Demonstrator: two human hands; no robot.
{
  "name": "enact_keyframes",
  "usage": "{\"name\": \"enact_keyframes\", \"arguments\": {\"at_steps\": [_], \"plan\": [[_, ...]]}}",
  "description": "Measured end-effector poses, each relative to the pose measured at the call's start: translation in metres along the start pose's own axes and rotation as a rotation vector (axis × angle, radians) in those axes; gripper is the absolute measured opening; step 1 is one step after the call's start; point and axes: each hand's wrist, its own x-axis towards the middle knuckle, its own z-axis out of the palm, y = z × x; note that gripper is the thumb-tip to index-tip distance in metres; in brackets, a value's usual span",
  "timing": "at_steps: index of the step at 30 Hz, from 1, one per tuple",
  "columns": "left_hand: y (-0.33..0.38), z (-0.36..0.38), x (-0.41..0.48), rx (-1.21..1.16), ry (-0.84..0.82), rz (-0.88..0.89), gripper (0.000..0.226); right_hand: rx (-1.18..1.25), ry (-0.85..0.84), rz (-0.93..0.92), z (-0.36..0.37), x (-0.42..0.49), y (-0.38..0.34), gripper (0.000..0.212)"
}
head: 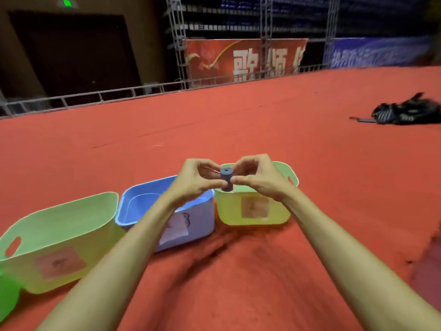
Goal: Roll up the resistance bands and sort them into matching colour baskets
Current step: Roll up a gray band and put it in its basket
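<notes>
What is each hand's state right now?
Left hand: closed, pinching the rolled blue band.
Right hand: closed, pinching the same roll.

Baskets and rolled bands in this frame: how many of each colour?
Light green baskets: 2
Blue basket: 1
Dark blue rolled band: 1, pinched between left hand and right hand
Total: 4
Bright green thing cut off at lower left: not counted

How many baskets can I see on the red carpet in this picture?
3: the left yellow-green basket, the blue basket in the middle, the right yellow-green basket. A green shape at the left edge may be a fourth.
</notes>
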Motion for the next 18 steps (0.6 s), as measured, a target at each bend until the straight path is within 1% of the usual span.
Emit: {"name": "enact_keyframes", "arguments": {"at_steps": [2,4,6,11,16,18], "plan": [[-0.002,0.017,0.041,0.063,-0.03,-0.049,0.032,-0.107,-0.005,0.041,-0.025,0.024,0.02,0.016],[-0.009,0.032,0.072,0.151,-0.038,-0.083,0.025,-0.191,-0.022,0.095,-0.04,0.046,0.039,0.017],[-0.016,0.042,0.094,0.31,-0.02,-0.092,0.02,-0.244,-0.06,0.146,-0.045,0.065,0.054,0.018],[-0.025,0.05,0.124,0.759,-0.042,-0.144,0.04,-0.351,-0.172,0.228,-0.035,0.099,0.079,0.018],[-0.029,0.06,0.139,1.002,-0.151,-0.169,0.037,-0.452,-0.271,0.303,-0.018,0.112,0.098,0.022],[-0.031,0.067,0.141,1.092,-0.206,-0.161,0.04,-0.492,-0.313,0.33,-0.01,0.113,0.105,0.023]]}}
